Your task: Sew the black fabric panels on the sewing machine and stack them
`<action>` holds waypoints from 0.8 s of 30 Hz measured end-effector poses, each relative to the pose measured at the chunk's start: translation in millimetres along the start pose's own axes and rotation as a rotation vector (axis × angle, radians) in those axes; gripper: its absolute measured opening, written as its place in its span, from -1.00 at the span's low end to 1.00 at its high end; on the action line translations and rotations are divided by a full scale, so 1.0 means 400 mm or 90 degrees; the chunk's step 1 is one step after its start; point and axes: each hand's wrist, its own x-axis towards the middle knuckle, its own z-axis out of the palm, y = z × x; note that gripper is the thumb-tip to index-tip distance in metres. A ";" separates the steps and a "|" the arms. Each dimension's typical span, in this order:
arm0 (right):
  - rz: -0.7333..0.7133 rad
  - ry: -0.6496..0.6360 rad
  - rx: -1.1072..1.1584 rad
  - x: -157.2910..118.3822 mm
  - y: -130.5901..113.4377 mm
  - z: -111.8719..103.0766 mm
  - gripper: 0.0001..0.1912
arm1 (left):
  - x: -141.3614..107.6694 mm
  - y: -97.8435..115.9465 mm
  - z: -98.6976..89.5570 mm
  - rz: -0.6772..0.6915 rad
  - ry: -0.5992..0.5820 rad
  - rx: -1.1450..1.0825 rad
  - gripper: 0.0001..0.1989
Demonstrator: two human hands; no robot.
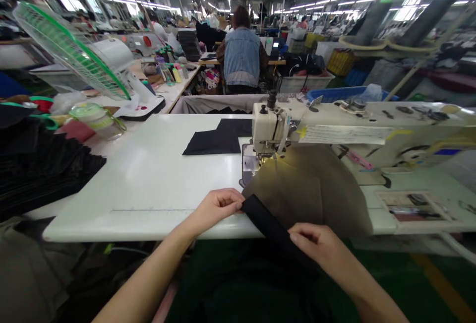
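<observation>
A folded strip of black fabric (267, 218) stretches at a slant over the table's front edge. My left hand (220, 205) pinches its upper end between thumb and fingers. Lower down, my right hand (316, 243) is closed on the strip's right edge. Just beyond lies a large olive-brown fabric panel (297, 191), spread under the arm of the sewing machine (273, 129) and lit yellow by its lamp near the needle. Whether the strip is joined to the panel I cannot tell. Two dark fabric pieces (211, 143) lie flat on the white table (148, 174), left of the machine head.
At the left edge rises a stack of dark cloth (33, 164). A green-rimmed fan (74, 50) and a lidded jar (97, 119) stand on the side table. A small parts tray (416, 211) is set in the tabletop at right. Ahead sits a person in a denim vest (242, 57).
</observation>
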 end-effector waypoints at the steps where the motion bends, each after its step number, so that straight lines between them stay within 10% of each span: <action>1: -0.005 -0.002 0.002 0.000 -0.003 -0.001 -0.65 | -0.001 -0.002 -0.001 0.010 0.001 0.012 -0.65; 13: 0.027 -0.069 0.043 0.017 -0.008 0.022 -0.80 | -0.020 0.072 -0.016 0.045 -0.072 0.173 -0.67; 19: -0.246 0.321 -0.167 0.018 -0.012 0.051 -0.84 | 0.001 0.068 0.042 0.037 -0.044 0.322 -0.84; 24: -0.517 0.676 -0.294 -0.013 0.019 0.061 -0.61 | 0.013 0.071 0.042 0.029 0.159 0.291 -0.71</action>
